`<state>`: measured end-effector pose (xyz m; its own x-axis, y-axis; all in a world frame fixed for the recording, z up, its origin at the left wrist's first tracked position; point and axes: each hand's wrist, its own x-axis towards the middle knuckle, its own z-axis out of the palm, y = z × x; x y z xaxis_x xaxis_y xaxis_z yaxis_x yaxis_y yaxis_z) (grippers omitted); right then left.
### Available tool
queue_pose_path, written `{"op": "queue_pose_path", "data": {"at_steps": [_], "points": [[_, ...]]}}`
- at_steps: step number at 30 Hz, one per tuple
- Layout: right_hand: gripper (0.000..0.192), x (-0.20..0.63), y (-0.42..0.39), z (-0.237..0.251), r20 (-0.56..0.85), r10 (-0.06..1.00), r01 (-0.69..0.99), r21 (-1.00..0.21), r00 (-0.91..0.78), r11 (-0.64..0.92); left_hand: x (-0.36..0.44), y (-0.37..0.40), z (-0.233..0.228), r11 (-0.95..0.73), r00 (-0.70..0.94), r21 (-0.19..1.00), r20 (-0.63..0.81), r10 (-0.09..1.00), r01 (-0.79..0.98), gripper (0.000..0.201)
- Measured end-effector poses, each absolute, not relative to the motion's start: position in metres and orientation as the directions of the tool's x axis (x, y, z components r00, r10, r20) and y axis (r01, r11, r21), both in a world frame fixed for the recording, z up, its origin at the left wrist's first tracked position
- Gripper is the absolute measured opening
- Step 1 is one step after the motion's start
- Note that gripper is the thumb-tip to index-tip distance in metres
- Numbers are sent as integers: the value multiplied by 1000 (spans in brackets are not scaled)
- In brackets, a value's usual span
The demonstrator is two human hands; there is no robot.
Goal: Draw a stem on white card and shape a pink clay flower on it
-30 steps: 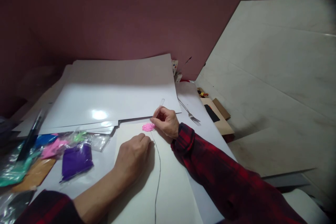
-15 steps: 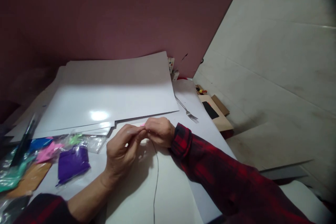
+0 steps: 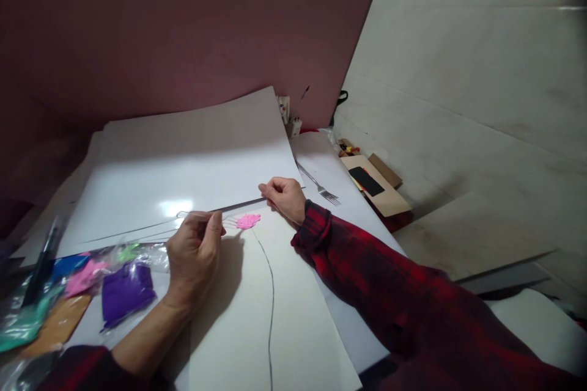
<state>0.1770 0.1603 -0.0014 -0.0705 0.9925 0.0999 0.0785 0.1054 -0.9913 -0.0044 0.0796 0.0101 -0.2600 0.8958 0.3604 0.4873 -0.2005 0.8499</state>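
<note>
Since earlier frame, hands parted. Clear stick (image 3: pixel 202 214) now pinched in left hand (image 3: pixel 195 253), long axis pointed rightward at pink clay (image 3: pixel 248 220) just beside. Right hand (image 3: pixel 285 195) loosely curled, nothing gripped, resting beyond clay.

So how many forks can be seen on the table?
1. The fork lies on the white sheets just beyond the right hand. The thin clear tool in the left hand is no fork.

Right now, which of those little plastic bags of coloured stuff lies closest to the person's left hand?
The clear bag of purple material, just left of the left hand. The pink, blue and teal bags lie farther left.
</note>
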Motion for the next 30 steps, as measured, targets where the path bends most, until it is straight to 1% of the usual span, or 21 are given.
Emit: {"op": "queue_pose_path", "data": {"at_steps": [3, 9, 19, 24, 26, 30], "points": [[30, 177, 161, -3, 122, 989, 124, -984, -78, 131, -4, 82, 12, -152, -273, 841, 332, 903, 520, 16], [30, 177, 162, -5, 155, 984, 174, -970, -90, 169, -2, 85, 13, -132, -243, 807, 323, 915, 576, 18], [30, 177, 163, -6, 153, 985, 183, -969, -83, 166, 0, 85, 14, -177, -197, 781, 358, 913, 599, 17], [31, 177, 163, -7, 158, 984, 188, -967, -85, 172, 0, 86, 14, -177, -203, 785, 359, 911, 594, 17], [30, 177, 162, -5, 146, 986, 193, -968, -85, 160, -1, 87, 13, -174, -204, 784, 357, 911, 596, 17], [28, 176, 158, 1, 79, 993, 208, -973, -91, 96, -2, 88, 12, -148, -216, 793, 332, 918, 591, 18]]}}
